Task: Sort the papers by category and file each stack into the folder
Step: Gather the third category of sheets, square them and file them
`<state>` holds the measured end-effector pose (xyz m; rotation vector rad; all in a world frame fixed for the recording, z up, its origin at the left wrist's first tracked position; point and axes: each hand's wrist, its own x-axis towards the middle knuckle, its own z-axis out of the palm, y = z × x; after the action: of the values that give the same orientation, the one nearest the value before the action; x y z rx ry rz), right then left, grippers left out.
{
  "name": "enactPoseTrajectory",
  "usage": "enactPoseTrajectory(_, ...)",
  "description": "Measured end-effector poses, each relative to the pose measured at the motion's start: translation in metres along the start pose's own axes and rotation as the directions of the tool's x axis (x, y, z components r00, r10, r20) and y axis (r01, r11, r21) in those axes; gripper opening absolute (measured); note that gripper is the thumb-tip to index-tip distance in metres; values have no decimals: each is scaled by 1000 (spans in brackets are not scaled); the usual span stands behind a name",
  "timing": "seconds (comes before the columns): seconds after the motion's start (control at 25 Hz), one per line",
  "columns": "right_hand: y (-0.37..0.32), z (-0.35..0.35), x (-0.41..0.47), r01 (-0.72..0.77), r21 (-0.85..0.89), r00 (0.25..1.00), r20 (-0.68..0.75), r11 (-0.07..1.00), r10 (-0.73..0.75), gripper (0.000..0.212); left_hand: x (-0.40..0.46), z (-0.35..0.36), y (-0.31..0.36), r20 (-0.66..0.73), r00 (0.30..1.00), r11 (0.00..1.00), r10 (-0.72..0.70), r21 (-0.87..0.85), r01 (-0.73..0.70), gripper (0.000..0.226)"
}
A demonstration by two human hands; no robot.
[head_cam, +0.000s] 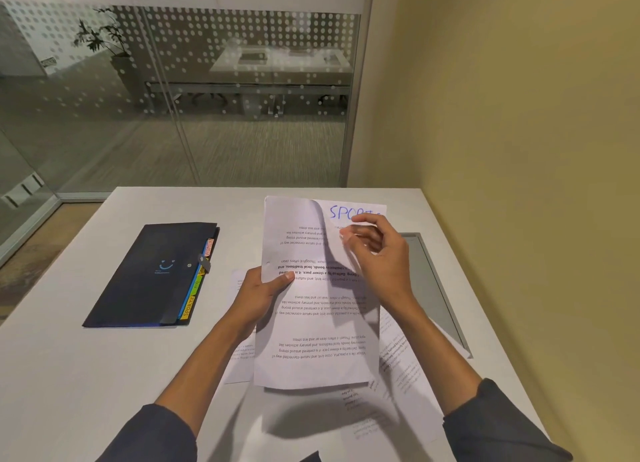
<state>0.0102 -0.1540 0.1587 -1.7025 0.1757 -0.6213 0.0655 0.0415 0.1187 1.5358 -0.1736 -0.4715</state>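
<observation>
I hold a stack of printed papers above the white table. My left hand grips the stack's left edge, thumb on top. My right hand pinches the top sheet's upper right corner and peels it back. Behind it shows a sheet with "SPORTS" handwritten in blue. A dark blue expanding folder lies closed to the left, with coloured tabs along its right edge; one yellow tab reads SPORTS.
More printed sheets lie loose on the table under and to the right of the held stack. A grey recessed panel sits in the tabletop at right. A glass partition stands beyond the table's far edge, a yellow wall at right.
</observation>
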Motion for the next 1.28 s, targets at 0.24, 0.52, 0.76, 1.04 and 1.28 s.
enactPoseTrajectory(0.24, 5, -13, 17, 122, -555, 992, 69, 823, -101, 79, -3, 3, 5, 0, 1000, 1000, 16, -4, -16, 15)
enactPoseTrajectory(0.52, 5, -29, 32, 173, -854, 984, 176, 490, -42, 101, -3, 4, 5, 20, 999, 1000, 25, -4, -25, 15)
enactPoseTrajectory(0.76, 10, -24, 27, 289, -854, 924, 130, 433, -360, 62, -1, 3, 5, 22, 999, 1000, 26, 2, -26, 16)
enactPoseTrajectory(1.04, -6, -14, 12, 133, -437, 989, -5, 890, -151, 39, 1, 0, 2, -34, 999, 999, 21, 34, -19, 13)
enactPoseTrajectory(1.28, -15, -4, 7, -172, 42, 980, 106, 984, 167, 25, 1, -1, -1, -45, 999, 999, 15, 32, -13, 13)
